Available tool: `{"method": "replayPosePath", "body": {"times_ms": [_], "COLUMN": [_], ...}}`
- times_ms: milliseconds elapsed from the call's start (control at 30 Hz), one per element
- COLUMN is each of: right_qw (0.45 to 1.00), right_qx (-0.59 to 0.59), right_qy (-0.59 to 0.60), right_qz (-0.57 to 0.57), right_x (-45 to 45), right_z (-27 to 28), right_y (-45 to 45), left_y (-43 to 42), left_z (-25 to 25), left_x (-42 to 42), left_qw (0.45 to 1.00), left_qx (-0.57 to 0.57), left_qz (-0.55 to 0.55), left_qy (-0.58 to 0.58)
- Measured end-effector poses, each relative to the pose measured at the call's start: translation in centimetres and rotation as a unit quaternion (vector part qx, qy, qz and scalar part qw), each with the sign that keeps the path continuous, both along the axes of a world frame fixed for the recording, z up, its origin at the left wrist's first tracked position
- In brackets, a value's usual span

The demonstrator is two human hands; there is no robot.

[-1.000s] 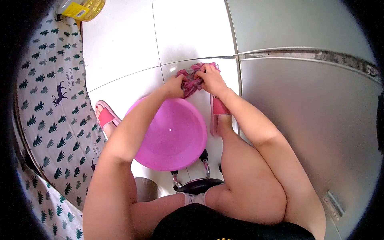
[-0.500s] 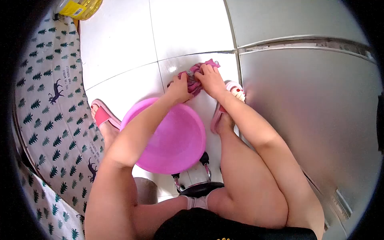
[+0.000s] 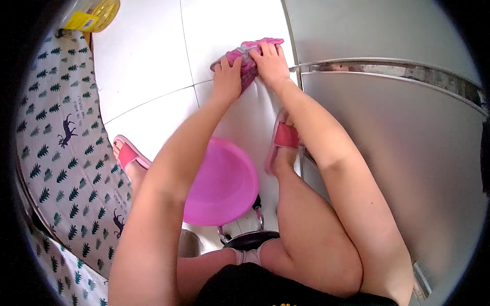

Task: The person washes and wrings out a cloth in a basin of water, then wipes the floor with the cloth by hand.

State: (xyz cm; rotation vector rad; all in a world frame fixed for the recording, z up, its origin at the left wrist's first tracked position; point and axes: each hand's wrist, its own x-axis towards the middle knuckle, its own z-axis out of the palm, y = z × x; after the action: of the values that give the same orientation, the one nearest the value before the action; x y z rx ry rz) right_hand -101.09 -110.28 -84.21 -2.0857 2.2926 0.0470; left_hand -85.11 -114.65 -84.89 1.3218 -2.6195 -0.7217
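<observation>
A crumpled pink and grey cloth [image 3: 247, 69] lies on the white tiled floor [image 3: 143, 56] beneath both my hands. My left hand [image 3: 227, 76] presses on the cloth's left part, its fingers bent over the fabric. On the right part rests my right hand [image 3: 270, 62], fingers curled onto the cloth near its upper edge. Behind my hands, closer to my body, a pink basin [image 3: 224, 183] stands between my feet, partly covered by my left forearm.
Grey panels [image 3: 388, 143] run along the right side. A patterned curtain [image 3: 66, 137] hangs at the left, with a yellow-labelled bottle [image 3: 92, 18] above it. Pink slippers are on both feet, and a low black stool [image 3: 250, 238] is beneath me.
Both my hands and the cloth have moved forward over the floor, away from the basin. The cloth looks more spread out than before. My right foot has shifted slightly.
</observation>
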Motion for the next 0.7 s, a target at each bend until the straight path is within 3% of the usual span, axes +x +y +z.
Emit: {"method": "replayPosePath", "body": {"times_ms": [233,433,700], "right_qw": [0.989,0.979,0.935], "right_qx": [0.018,0.101,0.210], "right_qy": [-0.071,-0.047,-0.130], "right_qz": [-0.129,-0.169,-0.254], "right_x": [-2.3,-1.3,2.4], "right_z": [1.2,1.7,2.7], "right_y": [0.3,3.0,7.1], "left_y": [-3.4,-1.9,2.3], "left_z": [1.4,2.0,-0.8], "left_x": [-2.0,-2.8,-0.9], "left_qw": [0.990,0.975,0.970], "left_qx": [-0.055,-0.029,-0.048], "left_qz": [-0.110,-0.194,-0.237], "left_qy": [-0.064,-0.102,-0.025]}}
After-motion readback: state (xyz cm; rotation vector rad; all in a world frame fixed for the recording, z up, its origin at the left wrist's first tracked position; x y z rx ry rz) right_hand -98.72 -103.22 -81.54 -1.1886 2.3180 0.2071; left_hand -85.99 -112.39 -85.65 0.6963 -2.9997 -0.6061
